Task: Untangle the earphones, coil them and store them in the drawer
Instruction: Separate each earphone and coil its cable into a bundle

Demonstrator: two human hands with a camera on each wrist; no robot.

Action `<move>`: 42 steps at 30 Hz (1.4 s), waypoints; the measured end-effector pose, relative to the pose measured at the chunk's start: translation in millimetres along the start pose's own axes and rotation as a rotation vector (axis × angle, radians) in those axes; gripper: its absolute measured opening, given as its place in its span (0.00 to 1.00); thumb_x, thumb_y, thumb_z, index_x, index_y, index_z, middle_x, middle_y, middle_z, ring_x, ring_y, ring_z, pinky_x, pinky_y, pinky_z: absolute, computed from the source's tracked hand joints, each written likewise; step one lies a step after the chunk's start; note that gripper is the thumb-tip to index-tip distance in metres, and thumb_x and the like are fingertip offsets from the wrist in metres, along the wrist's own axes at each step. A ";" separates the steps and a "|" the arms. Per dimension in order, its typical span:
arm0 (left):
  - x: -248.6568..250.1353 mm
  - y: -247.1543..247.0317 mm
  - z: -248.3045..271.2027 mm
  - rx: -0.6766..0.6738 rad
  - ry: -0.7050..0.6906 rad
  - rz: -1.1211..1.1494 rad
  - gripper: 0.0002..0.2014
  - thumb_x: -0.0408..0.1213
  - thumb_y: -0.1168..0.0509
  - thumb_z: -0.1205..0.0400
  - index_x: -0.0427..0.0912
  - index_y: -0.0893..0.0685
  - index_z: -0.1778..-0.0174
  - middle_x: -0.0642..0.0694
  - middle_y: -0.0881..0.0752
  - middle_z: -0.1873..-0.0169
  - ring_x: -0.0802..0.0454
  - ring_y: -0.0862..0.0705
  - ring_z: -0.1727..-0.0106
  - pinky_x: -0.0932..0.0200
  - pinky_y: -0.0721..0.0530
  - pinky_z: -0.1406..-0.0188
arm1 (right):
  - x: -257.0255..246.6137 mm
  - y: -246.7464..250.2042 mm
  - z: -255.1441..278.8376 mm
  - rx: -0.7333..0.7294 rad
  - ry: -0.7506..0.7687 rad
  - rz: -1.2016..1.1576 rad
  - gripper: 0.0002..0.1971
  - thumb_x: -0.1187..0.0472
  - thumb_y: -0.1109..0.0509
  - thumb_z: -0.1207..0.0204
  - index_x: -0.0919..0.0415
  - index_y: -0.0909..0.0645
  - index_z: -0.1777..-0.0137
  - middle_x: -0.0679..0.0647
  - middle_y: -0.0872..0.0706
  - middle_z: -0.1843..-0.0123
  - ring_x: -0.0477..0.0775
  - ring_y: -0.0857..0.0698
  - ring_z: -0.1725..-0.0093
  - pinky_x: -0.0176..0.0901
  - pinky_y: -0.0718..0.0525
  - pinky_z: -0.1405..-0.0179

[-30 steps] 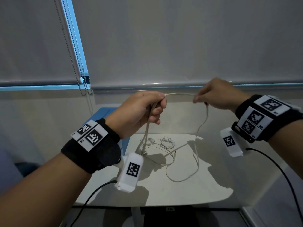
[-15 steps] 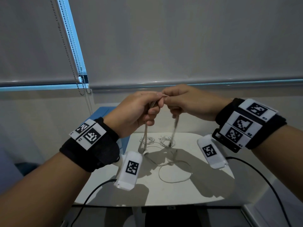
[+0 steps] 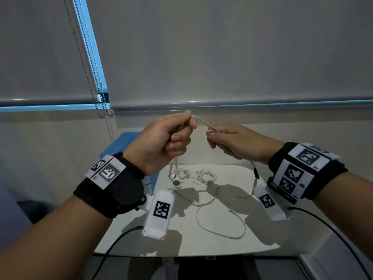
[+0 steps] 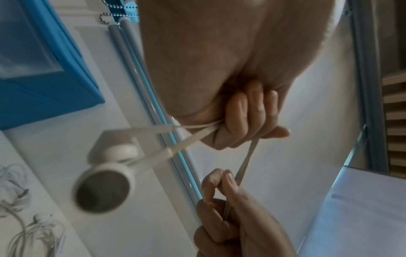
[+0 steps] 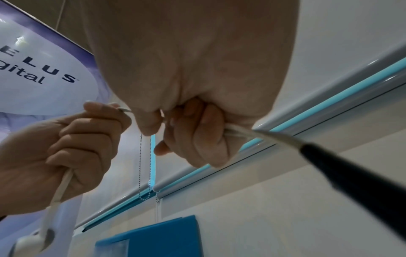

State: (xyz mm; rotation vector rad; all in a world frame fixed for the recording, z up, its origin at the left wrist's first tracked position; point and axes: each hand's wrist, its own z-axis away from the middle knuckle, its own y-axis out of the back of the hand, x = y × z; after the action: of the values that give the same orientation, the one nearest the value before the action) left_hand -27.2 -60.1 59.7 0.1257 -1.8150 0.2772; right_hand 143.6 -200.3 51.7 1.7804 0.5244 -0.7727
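Note:
White earphones hang from my two raised hands over the white table (image 3: 232,249). My left hand (image 3: 177,134) grips the cable in a fist, and the two earbuds (image 3: 175,178) dangle below it. A short taut stretch of cable (image 3: 203,123) runs to my right hand (image 3: 220,138), which pinches it between thumb and forefinger. The black plug end (image 3: 256,174) hangs below the right wrist. In the left wrist view the earbuds (image 4: 103,187) swing blurred under the curled fingers (image 4: 248,114). The right wrist view shows the plug (image 5: 351,173) close up.
A blue drawer box (image 3: 123,142) stands at the table's back left, beside the left wrist. Two other bundled white earphones (image 3: 206,175) lie at the back of the table, and a loose cable loop (image 3: 222,235) lies mid-table. A blind chain (image 3: 101,110) hangs at left.
The hands were apart, met half a second ago, and have parted again. The right hand has slid right and down along the cable, and the plug end has lifted off the table.

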 end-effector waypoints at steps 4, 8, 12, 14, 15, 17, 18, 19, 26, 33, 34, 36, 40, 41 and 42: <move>-0.9 -0.2 3.1 0.042 -0.003 -0.024 0.21 0.48 0.41 0.12 0.44 0.26 0.70 0.53 0.38 0.81 0.58 0.42 0.82 0.61 0.46 0.81 | 3.6 -3.7 6.4 -0.062 0.086 0.054 0.15 0.41 0.41 0.12 0.53 0.27 0.49 0.50 0.32 0.70 0.47 0.35 0.72 0.38 0.33 0.71; -1.9 3.0 4.0 0.066 -0.033 0.052 0.16 0.44 0.43 0.10 0.41 0.18 0.59 0.54 0.36 0.80 0.60 0.40 0.82 0.64 0.43 0.81 | 3.8 -6.3 12.9 -0.039 0.182 0.189 0.12 0.52 0.45 0.07 0.56 0.25 0.49 0.37 0.26 0.71 0.41 0.30 0.71 0.30 0.30 0.67; -4.5 1.0 2.9 0.099 -0.081 0.047 0.18 0.37 0.47 0.08 0.34 0.18 0.28 0.51 0.30 0.75 0.61 0.38 0.82 0.67 0.37 0.83 | 2.8 -5.6 11.4 -0.074 0.145 0.228 0.16 0.54 0.44 0.08 0.59 0.23 0.55 0.36 0.25 0.72 0.39 0.28 0.71 0.29 0.29 0.67; -6.3 -2.7 2.1 0.142 -0.102 0.044 0.19 0.35 0.47 0.07 0.33 0.22 0.24 0.49 0.22 0.71 0.61 0.34 0.81 0.68 0.33 0.82 | 1.2 -7.1 9.8 -0.112 0.121 0.251 0.17 0.51 0.43 0.08 0.57 0.22 0.57 0.40 0.27 0.71 0.40 0.30 0.70 0.33 0.29 0.66; -6.5 -4.2 1.5 0.175 -0.110 0.050 0.18 0.34 0.46 0.07 0.33 0.23 0.23 0.48 0.18 0.68 0.60 0.30 0.80 0.68 0.30 0.82 | -0.4 -8.8 9.5 -0.127 0.116 0.267 0.18 0.50 0.43 0.09 0.55 0.22 0.58 0.41 0.27 0.70 0.43 0.29 0.69 0.36 0.27 0.65; -4.7 -7.0 0.9 0.232 -0.115 0.099 0.17 0.33 0.45 0.08 0.32 0.24 0.24 0.44 0.09 0.59 0.59 0.18 0.75 0.69 0.21 0.78 | -4.6 -13.0 9.8 -0.156 0.118 0.297 0.18 0.48 0.42 0.09 0.53 0.21 0.59 0.42 0.25 0.69 0.44 0.27 0.68 0.39 0.26 0.64; -3.8 -6.8 0.4 0.251 -0.115 0.150 0.17 0.33 0.45 0.08 0.31 0.24 0.25 0.40 0.07 0.53 0.56 0.11 0.67 0.69 0.15 0.73 | -7.9 -15.5 10.4 -0.170 0.121 0.306 0.19 0.48 0.42 0.09 0.53 0.20 0.60 0.43 0.24 0.69 0.45 0.27 0.68 0.40 0.25 0.63; -4.1 -5.3 -0.5 0.264 -0.117 0.211 0.16 0.31 0.45 0.08 0.30 0.25 0.25 0.36 0.07 0.47 0.52 0.07 0.57 0.68 0.10 0.65 | -11.2 -17.8 11.1 -0.186 0.126 0.312 0.18 0.48 0.42 0.09 0.53 0.20 0.60 0.45 0.23 0.68 0.46 0.26 0.68 0.43 0.24 0.62; -17.3 1.4 -0.7 0.344 -0.136 0.017 0.23 0.24 0.46 0.09 0.30 0.34 0.16 0.33 0.13 0.33 0.48 0.09 0.37 0.62 0.11 0.41 | -44.3 -16.0 14.8 -0.260 0.189 0.379 0.17 0.50 0.40 0.10 0.54 0.16 0.58 0.55 0.16 0.64 0.56 0.20 0.66 0.51 0.20 0.60; -13.4 -8.7 14.1 0.108 -0.049 -0.323 0.17 0.26 0.50 0.09 0.29 0.17 0.33 0.37 0.15 0.65 0.50 0.27 0.72 0.61 0.29 0.69 | -46.3 28.2 -6.7 -0.079 0.220 0.457 0.15 0.48 0.34 0.13 0.52 0.17 0.60 0.40 0.25 0.73 0.42 0.30 0.72 0.40 0.31 0.67; -12.5 -9.4 13.2 0.104 -0.040 -0.327 0.17 0.27 0.50 0.09 0.25 0.18 0.33 0.41 0.19 0.70 0.52 0.31 0.73 0.59 0.34 0.70 | -42.8 30.5 -9.8 -0.060 0.209 0.461 0.15 0.47 0.34 0.14 0.53 0.17 0.60 0.41 0.24 0.72 0.43 0.30 0.71 0.42 0.30 0.67; -9.8 -9.6 11.2 0.101 -0.023 -0.342 0.18 0.31 0.49 0.08 0.22 0.18 0.34 0.46 0.27 0.74 0.53 0.37 0.73 0.55 0.42 0.69 | -35.6 31.3 -14.8 -0.025 0.204 0.414 0.17 0.47 0.33 0.14 0.56 0.19 0.60 0.41 0.26 0.71 0.44 0.31 0.70 0.43 0.30 0.67; -3.0 -5.6 9.2 0.059 0.000 -0.291 0.18 0.35 0.47 0.08 0.29 0.14 0.44 0.48 0.34 0.76 0.55 0.41 0.76 0.60 0.43 0.74 | -21.5 21.8 -18.6 0.030 0.188 0.216 0.18 0.51 0.36 0.12 0.57 0.26 0.63 0.38 0.30 0.74 0.40 0.32 0.75 0.29 0.32 0.74; -1.7 -4.5 9.0 0.044 -0.004 -0.247 0.17 0.36 0.47 0.08 0.32 0.14 0.47 0.49 0.34 0.76 0.57 0.41 0.78 0.62 0.42 0.75 | -18.0 16.7 -18.7 0.030 0.178 0.164 0.18 0.50 0.37 0.11 0.56 0.26 0.63 0.39 0.29 0.73 0.39 0.31 0.76 0.28 0.31 0.76; -0.8 -3.2 8.6 0.038 -0.012 -0.192 0.16 0.36 0.47 0.08 0.34 0.15 0.49 0.50 0.34 0.77 0.58 0.40 0.80 0.64 0.41 0.77 | -14.4 10.6 -18.9 0.028 0.173 0.118 0.19 0.50 0.39 0.10 0.55 0.26 0.64 0.41 0.29 0.72 0.39 0.32 0.77 0.28 0.32 0.77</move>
State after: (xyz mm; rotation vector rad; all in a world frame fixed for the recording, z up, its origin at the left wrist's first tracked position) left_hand -34.3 -65.5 57.2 0.3272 -1.7952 0.1748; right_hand 145.5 -185.6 73.2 1.8971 0.5187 -0.5500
